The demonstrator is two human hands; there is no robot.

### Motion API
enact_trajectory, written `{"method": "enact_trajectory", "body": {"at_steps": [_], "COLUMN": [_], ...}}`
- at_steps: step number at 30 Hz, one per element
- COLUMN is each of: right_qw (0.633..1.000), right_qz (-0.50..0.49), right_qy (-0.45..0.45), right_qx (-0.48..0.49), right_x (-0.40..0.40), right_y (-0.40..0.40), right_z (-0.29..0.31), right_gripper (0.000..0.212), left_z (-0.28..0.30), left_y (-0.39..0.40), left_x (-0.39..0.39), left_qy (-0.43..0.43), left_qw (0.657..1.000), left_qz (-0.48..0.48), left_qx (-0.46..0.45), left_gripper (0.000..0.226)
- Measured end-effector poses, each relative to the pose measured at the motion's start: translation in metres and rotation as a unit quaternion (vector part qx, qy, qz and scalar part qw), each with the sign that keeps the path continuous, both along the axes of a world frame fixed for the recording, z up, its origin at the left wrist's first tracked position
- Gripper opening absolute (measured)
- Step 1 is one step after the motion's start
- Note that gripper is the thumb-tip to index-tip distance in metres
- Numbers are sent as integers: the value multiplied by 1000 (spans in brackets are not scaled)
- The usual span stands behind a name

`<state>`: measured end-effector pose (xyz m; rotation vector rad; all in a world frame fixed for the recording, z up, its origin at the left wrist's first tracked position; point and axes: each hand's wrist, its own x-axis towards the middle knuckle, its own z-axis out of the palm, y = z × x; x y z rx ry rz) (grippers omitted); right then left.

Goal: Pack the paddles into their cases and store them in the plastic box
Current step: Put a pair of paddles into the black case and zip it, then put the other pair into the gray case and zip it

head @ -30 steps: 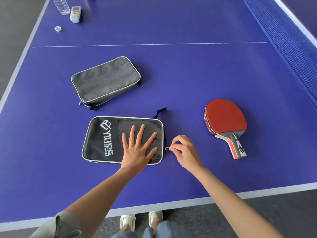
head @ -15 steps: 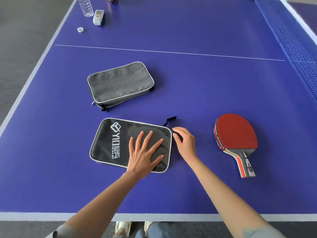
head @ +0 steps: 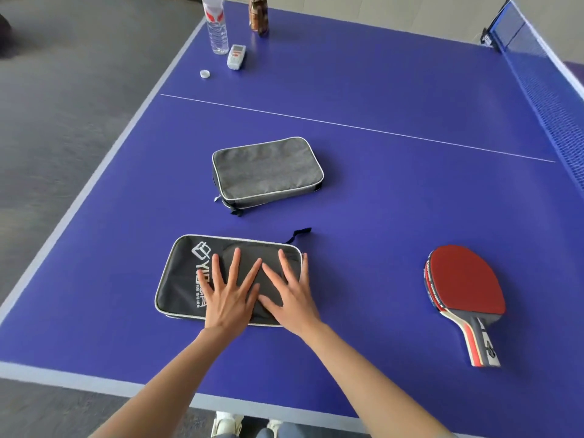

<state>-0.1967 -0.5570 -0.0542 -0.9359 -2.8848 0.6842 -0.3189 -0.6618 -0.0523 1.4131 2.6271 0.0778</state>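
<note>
Hands, left and right, lay flat and spread on the black paddle case. Red paddle, right of them, remained unpacked; grey case lay beyond. No plastic box in view.

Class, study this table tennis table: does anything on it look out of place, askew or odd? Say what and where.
One small thing: a loose white bottle cap lies on the table's far left edge, apart from the clear water bottle, which looks uncapped. The red paddle remains unpacked on the right. Nothing looks spilled or damaged.
</note>
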Motion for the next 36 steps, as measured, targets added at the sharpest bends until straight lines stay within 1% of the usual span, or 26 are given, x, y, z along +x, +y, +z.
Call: {"method": "enact_trajectory", "body": {"at_steps": [1, 3, 5, 7, 11, 15, 16, 18, 20, 22, 24, 27, 30, 33, 36], "right_qw": [1000, 994, 985, 982, 981, 981, 983, 991, 998, 997, 990, 979, 972, 969, 965], "right_qz": [23, 49, 51, 41, 29, 23, 23, 25, 0, -61, -129, -197, -226, -245, -258], "right_qy": [-10, -44, -76, -83, -95, -125, -122, -89, -31, 22, 48, 52, 61, 35, 13], "right_qx": [16, 84, 144, 166, 167, 144, 134, 96, 61, 41, 21, -5, -18, 4, 36], "right_x": [-11, -30, -49, -60, -63, -64, -65, -70, -75, -82, -91, -108, -126, -143, -155], "right_y": [-3, -10, -23, -35, -39, -41, -40, -34, -20, 0, 26, 72, 116, 162, 212], "right_z": [-1, -3, -5, -6, -4, 1, 3, 12, 23, 34, 44, 51, 50, 43, 31], "right_gripper": [66, 65, 65, 64, 64, 64, 63, 57, 50, 46, 44, 45, 46, 51, 55], "left_z": [0, -2, -3, -5, -7, -2, 2, 12, 23, 33, 40, 52, 57, 52, 38], "left_y": [-7, -16, -25, -30, -33, -31, -29, -22, -10, 7, 33, 81, 123, 154, 172], "left_x": [-8, -25, -44, -57, -63, -62, -62, -66, -75, -87, -102, -123, -144, -160, -170], "left_qy": [-3, -7, -7, -2, 3, -12, -25, -50, -62, -68, -87, -108, -122, -120, -150], "left_qw": [1000, 999, 999, 999, 1000, 1000, 999, 998, 998, 996, 992, 983, 977, 975, 961], "left_qz": [16, 34, 40, 32, 16, 15, 19, 25, 13, -6, 4, 70, 111, 143, 205], "left_qx": [0, 2, -1, -4, -13, -19, -17, -2, 30, 64, 94, 131, 134, 122, 112], "left_gripper": [57, 56, 56, 56, 55, 51, 50, 45, 42, 39, 33, 37, 43, 47, 47]}}
